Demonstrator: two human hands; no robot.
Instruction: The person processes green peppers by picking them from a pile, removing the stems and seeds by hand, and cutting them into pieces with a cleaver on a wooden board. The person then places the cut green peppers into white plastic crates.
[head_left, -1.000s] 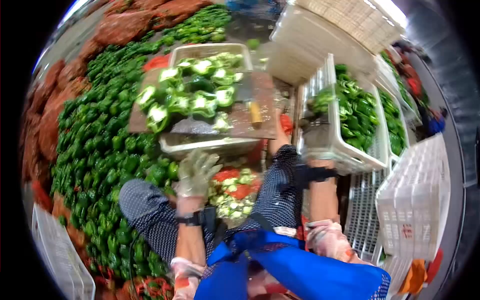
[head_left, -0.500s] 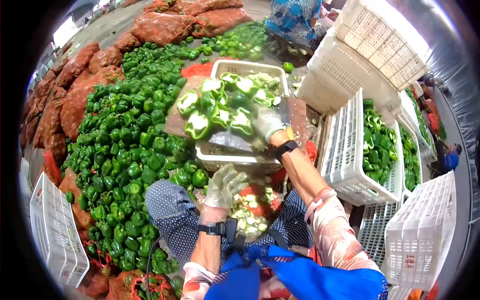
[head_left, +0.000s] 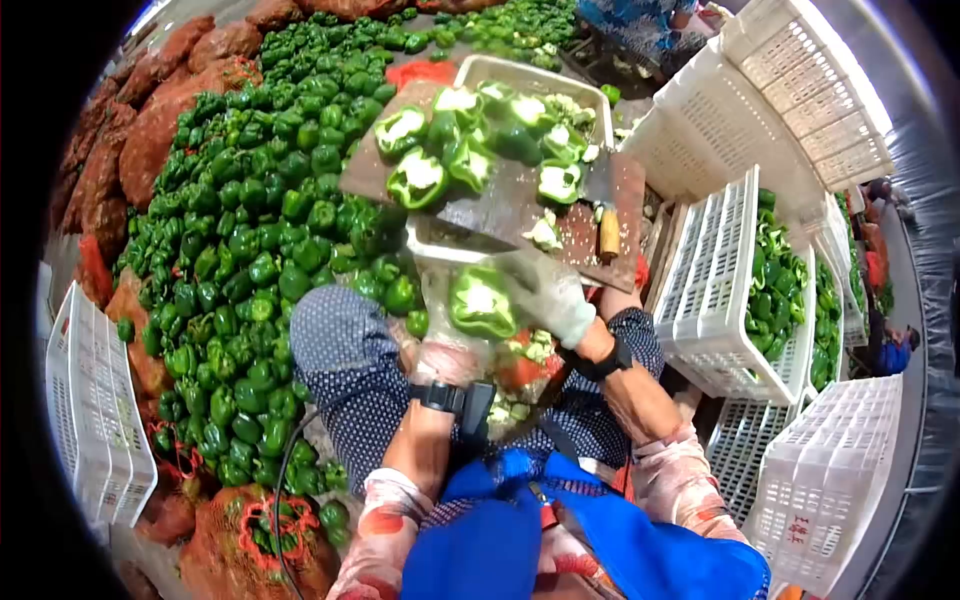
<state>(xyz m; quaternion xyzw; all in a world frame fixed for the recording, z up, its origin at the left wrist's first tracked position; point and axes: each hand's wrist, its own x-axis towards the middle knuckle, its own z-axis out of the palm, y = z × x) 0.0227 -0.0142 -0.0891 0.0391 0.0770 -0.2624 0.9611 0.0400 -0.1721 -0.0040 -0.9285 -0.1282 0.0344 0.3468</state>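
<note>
A green bell pepper (head_left: pixel 482 302) with its pale inside facing up is held low over my lap by my left hand (head_left: pixel 446 335), in a thin, pale glove. Just right of it is my right hand (head_left: pixel 558 305), also gloved, its fingers smeared by motion beside the pepper. In front of both hands, a brown cutting board (head_left: pixel 500 218) lies across a white plastic tub (head_left: pixel 535 70). Several cut-open peppers (head_left: pixel 417 178) sit on the board. A knife (head_left: pixel 608 232) with a wooden handle rests at the board's right side, near a pale cut-out core (head_left: pixel 544 231).
Whole green peppers (head_left: pixel 250 270) are heaped on my left, with red mesh sacks (head_left: pixel 185 125) behind. White crates (head_left: pixel 705 280) stand on my right, some holding peppers (head_left: pixel 775 290). Another white crate (head_left: pixel 100 410) is at far left. A person in blue patterned clothing (head_left: pixel 635 25) is beyond the tub.
My right hand has left the peppers on the board and come back toward my lap beside the left hand. A cut pepper is now in my left hand, which was empty. The knife now shows.
</note>
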